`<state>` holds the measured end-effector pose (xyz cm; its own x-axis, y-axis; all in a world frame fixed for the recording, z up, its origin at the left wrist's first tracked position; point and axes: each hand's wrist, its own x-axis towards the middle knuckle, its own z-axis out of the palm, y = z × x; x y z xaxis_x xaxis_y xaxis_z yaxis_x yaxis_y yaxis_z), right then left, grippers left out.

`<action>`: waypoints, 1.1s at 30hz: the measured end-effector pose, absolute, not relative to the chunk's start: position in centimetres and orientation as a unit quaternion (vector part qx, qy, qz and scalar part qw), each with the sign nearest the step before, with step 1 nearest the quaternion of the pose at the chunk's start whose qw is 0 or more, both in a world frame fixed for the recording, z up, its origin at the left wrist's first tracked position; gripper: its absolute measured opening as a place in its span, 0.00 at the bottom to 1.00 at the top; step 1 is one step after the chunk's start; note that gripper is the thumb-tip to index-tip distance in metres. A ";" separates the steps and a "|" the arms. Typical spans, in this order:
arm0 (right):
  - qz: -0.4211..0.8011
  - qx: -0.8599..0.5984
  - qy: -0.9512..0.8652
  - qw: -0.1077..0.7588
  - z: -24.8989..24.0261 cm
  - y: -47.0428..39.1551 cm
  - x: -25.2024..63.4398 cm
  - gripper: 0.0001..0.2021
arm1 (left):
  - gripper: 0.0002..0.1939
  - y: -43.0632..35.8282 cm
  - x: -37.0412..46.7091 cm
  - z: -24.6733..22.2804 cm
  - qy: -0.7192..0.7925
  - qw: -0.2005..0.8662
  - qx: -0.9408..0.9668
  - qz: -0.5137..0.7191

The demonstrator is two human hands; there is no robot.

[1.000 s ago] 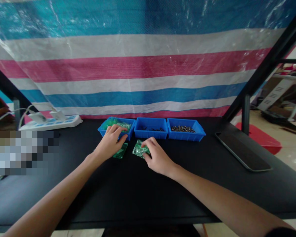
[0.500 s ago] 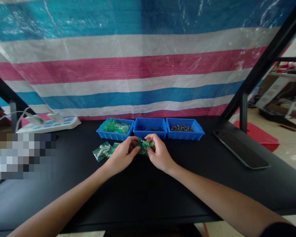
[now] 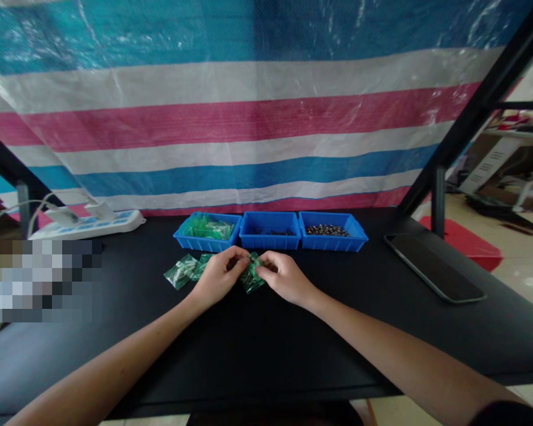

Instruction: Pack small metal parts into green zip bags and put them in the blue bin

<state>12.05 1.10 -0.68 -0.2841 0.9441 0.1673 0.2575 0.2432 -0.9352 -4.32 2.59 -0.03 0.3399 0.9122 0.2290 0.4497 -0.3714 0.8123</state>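
Between my two hands is a small green plastic bag (image 3: 251, 280) with small pieces inside that I cannot make out. My left hand (image 3: 221, 273) pinches its upper left edge between thumb and fingers. On the other side, my right hand (image 3: 285, 277) pinches the upper right edge. More green bags (image 3: 182, 271) lie on the black table just left of my left hand, with pale pieces showing through the plastic. Part of that group is hidden behind the left hand.
Behind my hands stand three blue bins: one with green bags (image 3: 208, 229), one with a few dark screws (image 3: 281, 232), one with shiny metal parts (image 3: 327, 230). A phone (image 3: 433, 269) lies right; a power strip (image 3: 111, 223) sits back left. A striped sheet (image 3: 249, 124) hangs behind.
The bag between my hands has turned and now hangs lower, its bottom toward me. Both hands have shifted from its sides to pinch its upper edge.
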 end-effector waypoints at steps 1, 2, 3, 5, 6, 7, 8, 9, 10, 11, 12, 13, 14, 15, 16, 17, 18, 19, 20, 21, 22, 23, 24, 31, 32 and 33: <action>0.430 -0.443 -0.674 0.405 -0.7 1.2 12.0 0.03 | 0.11 2.6 -4.3 0.0 0.453 0.330 0.749 0.353; 0.435 -0.442 -0.668 0.411 -0.7 1.2 12.0 0.03 | 0.11 2.7 -4.4 0.0 0.453 0.331 0.748 0.354; 0.440 -0.442 -0.658 0.421 -0.8 1.3 12.0 0.03 | 0.11 2.7 -4.4 0.1 0.454 0.330 0.749 0.353; 0.453 -0.444 -0.628 0.451 -0.9 1.4 11.9 0.02 | 0.11 2.7 -4.4 0.2 0.455 0.330 0.750 0.348; 0.458 -0.446 -0.611 0.467 -1.0 1.5 11.9 0.02 | 0.11 2.7 -4.4 0.2 0.452 0.337 0.751 0.343; 0.460 -0.450 -0.596 0.480 -1.0 1.6 11.9 0.02 | 0.11 2.6 -4.4 0.3 0.445 0.350 0.751 0.340; 0.462 -0.454 -0.584 0.489 -1.1 1.7 11.9 0.02 | 0.10 2.6 -4.3 0.3 0.436 0.368 0.748 0.338; 0.462 -0.457 -0.577 0.495 -1.1 1.7 12.0 0.03 | 0.09 2.5 -4.2 0.2 0.427 0.389 0.743 0.338; 0.460 -0.460 -0.573 0.498 -1.1 1.7 12.0 0.03 | 0.09 2.4 -4.1 0.2 0.420 0.408 0.736 0.339; 0.458 -0.462 -0.571 0.500 -1.1 1.7 12.0 0.03 | 0.08 2.3 -4.0 0.1 0.416 0.421 0.731 0.339; 0.458 -0.462 -0.571 0.501 -1.0 1.7 12.0 0.03 | 0.08 2.2 -3.9 0.0 0.414 0.427 0.730 0.336; 0.456 -0.461 -0.573 0.501 -1.0 1.6 12.0 0.04 | 0.08 2.1 -3.8 -0.1 0.413 0.428 0.733 0.330; 0.451 -0.458 -0.579 0.501 -1.0 1.5 12.0 0.04 | 0.08 2.0 -3.8 -0.1 0.414 0.421 0.741 0.321; 0.442 -0.455 -0.589 0.500 -1.1 1.4 12.0 0.04 | 0.08 1.9 -3.7 -0.2 0.416 0.408 0.751 0.311; 0.427 -0.453 -0.604 0.497 -1.1 1.4 12.1 0.04 | 0.08 1.8 -3.7 -0.2 0.418 0.391 0.763 0.301; 0.409 -0.453 -0.621 0.492 -1.1 1.3 12.1 0.03 | 0.08 1.8 -3.8 -0.2 0.421 0.373 0.774 0.292; 0.390 -0.453 -0.638 0.485 -1.1 1.2 12.1 0.04 | 0.07 1.8 -3.8 -0.1 0.424 0.356 0.782 0.285; 0.373 -0.455 -0.652 0.478 -1.0 1.1 12.2 0.04 | 0.07 1.7 -3.8 -0.1 0.426 0.344 0.789 0.279; 0.361 -0.458 -0.663 0.470 -1.0 1.1 12.2 0.04 | 0.07 1.7 -3.9 0.0 0.426 0.336 0.794 0.274; 0.353 -0.459 -0.670 0.464 -1.0 1.0 12.2 0.05 | 0.07 1.7 -3.9 0.1 0.425 0.331 0.798 0.268; 0.349 -0.460 -0.675 0.460 -0.9 1.0 12.3 0.05 | 0.07 1.8 -3.9 0.1 0.425 0.330 0.801 0.263; 0.348 -0.460 -0.678 0.456 -0.9 1.0 12.3 0.05 | 0.07 1.8 -4.0 0.1 0.424 0.329 0.803 0.258; 0.348 -0.460 -0.681 0.452 -0.8 0.9 12.3 0.05 | 0.07 1.8 -4.0 0.1 0.422 0.329 0.805 0.254; 0.353 -0.444 -0.696 0.440 -0.5 0.7 12.3 0.05 | 0.07 1.8 -4.0 0.0 0.415 0.323 0.813 0.251; 0.351 -0.444 -0.697 0.440 -0.5 0.7 12.3 0.05 | 0.07 1.8 -4.0 0.1 0.415 0.325 0.812 0.251; 0.347 -0.444 -0.699 0.440 -0.5 0.7 12.3 0.05 | 0.07 1.8 -4.0 0.2 0.416 0.327 0.811 0.250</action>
